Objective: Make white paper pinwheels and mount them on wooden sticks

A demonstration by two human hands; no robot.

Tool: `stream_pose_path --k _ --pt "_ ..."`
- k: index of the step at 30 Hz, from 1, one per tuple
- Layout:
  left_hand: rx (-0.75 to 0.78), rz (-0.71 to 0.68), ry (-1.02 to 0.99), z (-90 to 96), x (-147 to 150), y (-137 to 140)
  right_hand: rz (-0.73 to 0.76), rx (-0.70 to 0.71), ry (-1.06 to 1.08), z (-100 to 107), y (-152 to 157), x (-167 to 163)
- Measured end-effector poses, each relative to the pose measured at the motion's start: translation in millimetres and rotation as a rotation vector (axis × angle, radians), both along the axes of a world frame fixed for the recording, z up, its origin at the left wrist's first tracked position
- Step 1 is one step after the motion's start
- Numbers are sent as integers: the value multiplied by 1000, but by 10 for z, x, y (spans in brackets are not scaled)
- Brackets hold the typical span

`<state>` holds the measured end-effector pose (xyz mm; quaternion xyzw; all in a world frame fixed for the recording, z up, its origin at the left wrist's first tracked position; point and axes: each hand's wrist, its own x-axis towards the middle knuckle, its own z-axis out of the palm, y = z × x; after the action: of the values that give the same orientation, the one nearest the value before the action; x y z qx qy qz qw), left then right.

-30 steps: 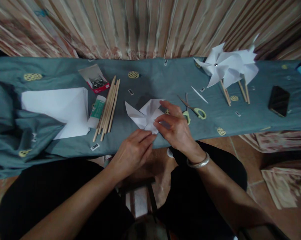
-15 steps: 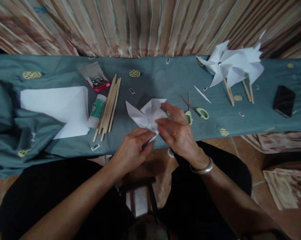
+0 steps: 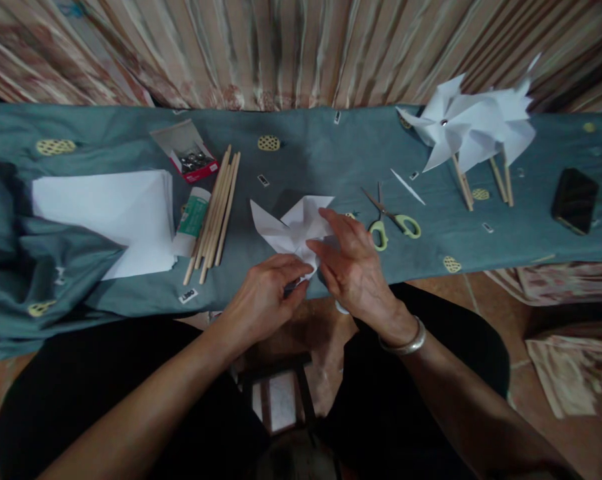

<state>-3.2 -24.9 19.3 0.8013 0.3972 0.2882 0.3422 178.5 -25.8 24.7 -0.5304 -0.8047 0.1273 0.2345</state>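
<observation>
A white paper pinwheel (image 3: 297,230) lies near the front edge of the cloth-covered table, its pointed blades spread to the left and back. My left hand (image 3: 263,293) is closed on its near blade, thumb and fingers pinching the paper. From the right, my right hand (image 3: 358,267) grips the same pinwheel, with curved fingers on its right side and the thumb close to the centre. Part of the right side is hidden under those fingers. Just beyond my right hand lie partly open scissors (image 3: 391,217) with green handles.
Left of the pinwheel are wooden sticks (image 3: 215,217), a glue stick (image 3: 193,217), an open box of metal pins (image 3: 195,163) and a stack of white paper (image 3: 105,207). Finished pinwheels (image 3: 461,123) on sticks lie at the back right. A paper strip (image 3: 407,186) and black phone (image 3: 575,200) are also there.
My right thumb and fingers have shifted slightly left and nearer over the pinwheel. My left hand keeps its pinch on the near blade. The view has moved a little.
</observation>
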Motion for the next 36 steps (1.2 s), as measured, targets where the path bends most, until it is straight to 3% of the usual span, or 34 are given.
stream_pose_path --k 6,16,36 --pt "-14 -9 -1 9 -3 18 15 79 -90 -5 0 -11" --pt "-6 -6 27 -1 11 34 16 39 -48 0 -14 -17" --pt "-117 6 44 16 16 42 31 92 -166 -47 -20 -16"
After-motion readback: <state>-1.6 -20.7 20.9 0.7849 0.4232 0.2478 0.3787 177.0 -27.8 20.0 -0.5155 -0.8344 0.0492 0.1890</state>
